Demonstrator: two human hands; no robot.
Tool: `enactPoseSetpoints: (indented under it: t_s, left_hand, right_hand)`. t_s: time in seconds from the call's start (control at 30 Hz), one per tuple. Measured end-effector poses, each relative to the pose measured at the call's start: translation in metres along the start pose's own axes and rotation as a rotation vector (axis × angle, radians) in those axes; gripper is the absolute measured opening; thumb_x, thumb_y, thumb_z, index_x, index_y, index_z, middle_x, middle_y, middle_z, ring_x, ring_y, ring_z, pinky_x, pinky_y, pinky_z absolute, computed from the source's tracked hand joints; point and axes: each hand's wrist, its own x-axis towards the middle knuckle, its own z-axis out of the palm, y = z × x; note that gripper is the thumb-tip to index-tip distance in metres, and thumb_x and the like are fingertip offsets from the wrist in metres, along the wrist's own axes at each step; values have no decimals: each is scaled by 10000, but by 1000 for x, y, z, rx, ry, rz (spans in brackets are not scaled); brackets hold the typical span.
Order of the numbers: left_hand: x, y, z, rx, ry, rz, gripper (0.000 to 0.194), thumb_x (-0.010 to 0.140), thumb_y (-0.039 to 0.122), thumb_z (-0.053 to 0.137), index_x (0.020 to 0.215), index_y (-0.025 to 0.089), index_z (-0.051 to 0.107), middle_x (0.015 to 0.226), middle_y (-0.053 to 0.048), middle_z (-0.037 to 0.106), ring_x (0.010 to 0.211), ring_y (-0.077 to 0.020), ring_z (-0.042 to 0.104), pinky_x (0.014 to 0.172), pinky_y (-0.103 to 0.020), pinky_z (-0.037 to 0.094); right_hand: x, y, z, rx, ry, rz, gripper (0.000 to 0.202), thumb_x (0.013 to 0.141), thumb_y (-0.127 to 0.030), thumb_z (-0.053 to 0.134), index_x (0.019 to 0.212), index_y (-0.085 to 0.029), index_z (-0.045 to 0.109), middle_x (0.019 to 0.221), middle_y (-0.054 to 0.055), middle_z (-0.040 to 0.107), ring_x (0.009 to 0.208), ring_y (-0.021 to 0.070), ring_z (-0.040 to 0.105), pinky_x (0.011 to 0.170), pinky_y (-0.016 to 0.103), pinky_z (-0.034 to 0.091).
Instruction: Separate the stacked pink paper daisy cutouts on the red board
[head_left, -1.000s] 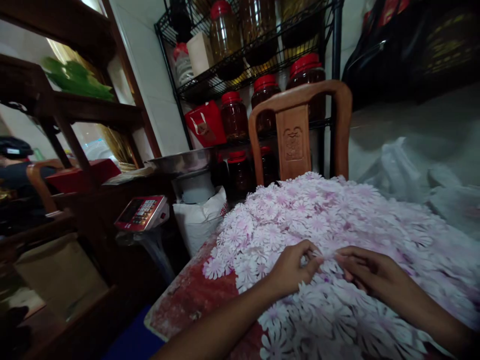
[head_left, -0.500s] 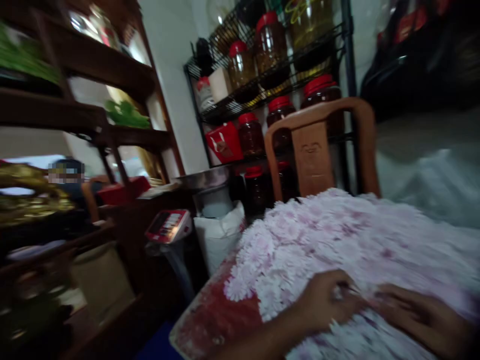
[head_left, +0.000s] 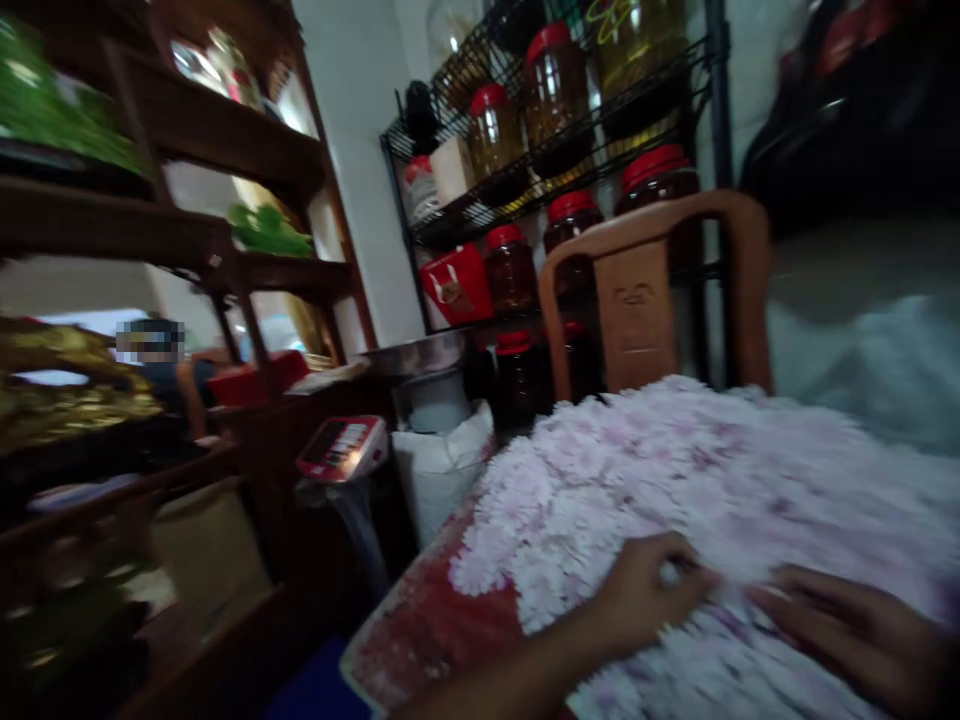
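A wide heap of pale pink-white chrysanthemum flower heads (head_left: 585, 500) covers most of the red table (head_left: 450, 640). My left hand (head_left: 652, 585) is over the front of the heap, its thumb and forefinger brought together in a pinch. Whatever is between those fingertips is too blurred to make out. Just to its right, my right hand (head_left: 847, 625) has its fingers drawn together, pointing at the left hand. Its fingertips are smeared, and anything in them cannot be named. A small gap with pale petals behind it separates the two hands.
A wooden chair (head_left: 637, 290) stands behind the table. Beyond it, a black wire rack (head_left: 525, 165) carries several red-lidded jars (head_left: 510, 270). Left of the table are a red scale display (head_left: 345, 447), a white sack (head_left: 442, 470) and dark wooden shelving (head_left: 217, 130). A person sits far left.
My hands, whose fingertips were almost meeting, are now slightly farther apart. The whole view has shifted a little, with the background sliding right.
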Motion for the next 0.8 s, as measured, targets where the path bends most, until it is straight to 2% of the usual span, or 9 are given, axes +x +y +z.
enactPoseSetpoints:
  t_s: [0.03, 0.1, 0.17, 0.3, 0.6, 0.8]
  left_hand:
    - [0, 4, 0, -15, 10, 25, 307, 815, 458, 606, 752, 159, 581, 736, -25, 565, 729, -152, 516, 690, -245, 417]
    - [-1, 10, -2, -34, 11, 39, 299, 839, 432, 594, 750, 147, 572, 736, -14, 555, 749, -145, 515, 728, -240, 408]
    - [-1, 13, -4, -29, -26, 35, 302, 860, 423, 583, 754, 140, 565, 720, -4, 542, 743, -139, 506, 730, -235, 394]
    - [-1, 14, -6, -4, -52, 62, 296, 903, 408, 540, 771, 143, 558, 719, 9, 529, 728, -133, 495, 722, -229, 383]
    - [-1, 18, -6, 38, -58, 58, 228, 876, 373, 587, 944, 155, 601, 855, -10, 580, 825, -155, 526, 791, -244, 399]
    - [-1, 14, -7, 35, -79, 55, 267, 900, 417, 536, 845, 159, 577, 788, -10, 557, 796, -163, 526, 760, -253, 411]
  right_hand:
    - [-8, -1, -10, -23, 5, 57, 448, 742, -670, 592, 624, -238, 578, 524, 21, 477, 443, 127, 438, 430, 301, 273]
    - [-20, -8, -22, 18, -111, 108, 417, 721, -594, 672, 675, -192, 571, 544, -17, 473, 456, 88, 394, 443, 249, 263]
    - [-24, -17, -26, 108, -103, 123, 433, 741, -594, 650, 712, -174, 546, 569, -29, 499, 450, 68, 376, 431, 216, 249]
    - [-22, -25, -25, 182, -79, 107, 436, 740, -579, 657, 777, -153, 572, 590, -15, 566, 432, 65, 410, 411, 197, 267]
    - [-27, -28, -26, 182, -67, 95, 389, 710, -508, 732, 715, -132, 631, 560, -10, 580, 432, 62, 415, 416, 194, 279]
    - [-25, -26, -24, 216, -42, 103, 434, 678, -518, 762, 843, -130, 657, 574, -25, 570, 446, 64, 411, 423, 198, 295]
